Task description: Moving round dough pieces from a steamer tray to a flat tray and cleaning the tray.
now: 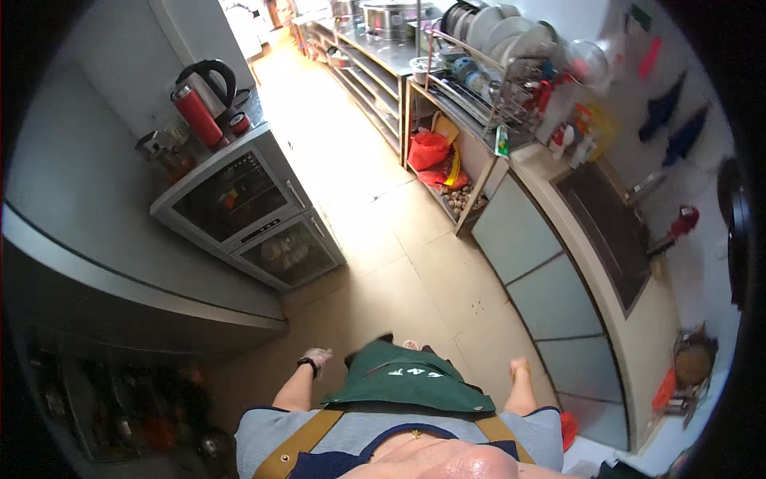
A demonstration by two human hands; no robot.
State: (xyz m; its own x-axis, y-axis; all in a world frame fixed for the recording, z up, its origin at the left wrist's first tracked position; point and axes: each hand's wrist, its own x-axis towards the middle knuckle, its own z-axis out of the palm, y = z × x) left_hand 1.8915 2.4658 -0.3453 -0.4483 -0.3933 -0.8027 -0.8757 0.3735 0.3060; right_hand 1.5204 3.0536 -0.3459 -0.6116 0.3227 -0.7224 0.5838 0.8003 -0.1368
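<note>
My left hand point(317, 359), in a clear glove with a dark band at the wrist, hangs at my side left of the green apron point(407, 379) I wear, low over the tiled floor. My right hand point(520, 368) looks bare and hangs right of the apron, near the frosted panels of the curved sink cabinet point(562, 295). Both hands are small and blurred, so their finger shape and anything in them are unclear.
A glass-door cabinet point(231, 188) bearing a kettle point(207, 94) and red flask point(197, 116) stands left. A bright passage runs ahead beside steel shelving point(363, 60). A dish rack point(503, 64), red bags point(431, 156) and a dark sink point(598, 231) are right.
</note>
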